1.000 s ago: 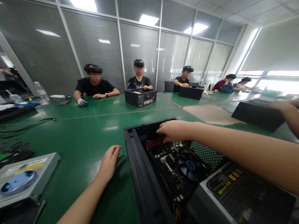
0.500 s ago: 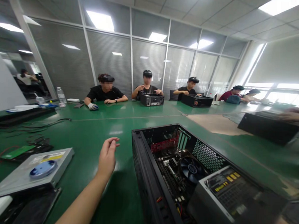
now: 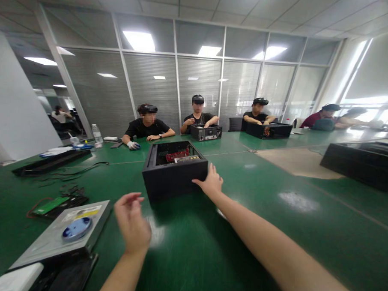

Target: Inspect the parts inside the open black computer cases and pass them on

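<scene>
The black computer case (image 3: 176, 179) stands open-topped on the green table, a little beyond my hands. Inside it show a red card (image 3: 177, 155) and the labelled top of a power supply (image 3: 187, 159); much of the interior is hidden by the walls. My right hand (image 3: 212, 180) is on the case's near right corner, thumb stretched along the near face and fingers along the right side. Apart from the case, my left hand (image 3: 132, 224) hovers with loosely bent fingers and holds nothing. Left of it lies a silver optical drive (image 3: 55, 238) with a blue round lid (image 3: 77, 228) on top.
Beside the drive are a green circuit board (image 3: 53, 205), a white box (image 3: 17, 279) and loose cables (image 3: 86, 171). A bottle (image 3: 97, 136) stands farther back. Across the table, several people sit, two with computer cases (image 3: 205, 132). Another black case (image 3: 357, 165) is at the right by brown paper (image 3: 296, 163).
The computer case has moved away from me and turned. My right hand now shows fully on its corner. The co-worker's hands have left the case at the right.
</scene>
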`<act>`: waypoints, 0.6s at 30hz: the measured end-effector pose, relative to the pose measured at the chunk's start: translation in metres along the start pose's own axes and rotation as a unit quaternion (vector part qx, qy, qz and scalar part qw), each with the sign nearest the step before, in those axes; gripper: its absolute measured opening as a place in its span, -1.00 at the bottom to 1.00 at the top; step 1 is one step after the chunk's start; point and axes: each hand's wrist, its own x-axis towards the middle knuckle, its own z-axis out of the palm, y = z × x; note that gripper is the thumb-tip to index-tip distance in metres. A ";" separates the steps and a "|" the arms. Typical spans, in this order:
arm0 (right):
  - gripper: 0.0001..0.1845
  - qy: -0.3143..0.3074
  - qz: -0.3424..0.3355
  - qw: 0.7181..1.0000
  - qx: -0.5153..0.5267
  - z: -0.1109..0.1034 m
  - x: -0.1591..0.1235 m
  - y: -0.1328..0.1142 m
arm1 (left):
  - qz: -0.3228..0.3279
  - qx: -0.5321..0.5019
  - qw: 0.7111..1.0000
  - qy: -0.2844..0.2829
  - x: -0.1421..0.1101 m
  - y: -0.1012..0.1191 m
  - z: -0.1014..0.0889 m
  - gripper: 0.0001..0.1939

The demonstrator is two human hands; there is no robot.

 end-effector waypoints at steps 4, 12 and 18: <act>-0.21 -0.032 0.009 0.997 0.074 0.032 0.044 -0.103 | -0.025 0.080 0.986 -0.146 -0.016 -0.058 0.018 -0.68; -0.08 0.004 -0.155 0.987 0.044 0.060 0.033 -0.097 | -0.037 0.094 0.976 -0.192 -0.007 -0.078 0.025 -0.68; -0.23 0.064 -0.100 0.986 -0.113 -0.019 0.060 0.021 | -0.056 0.079 0.971 -0.219 -0.012 -0.071 0.030 -0.64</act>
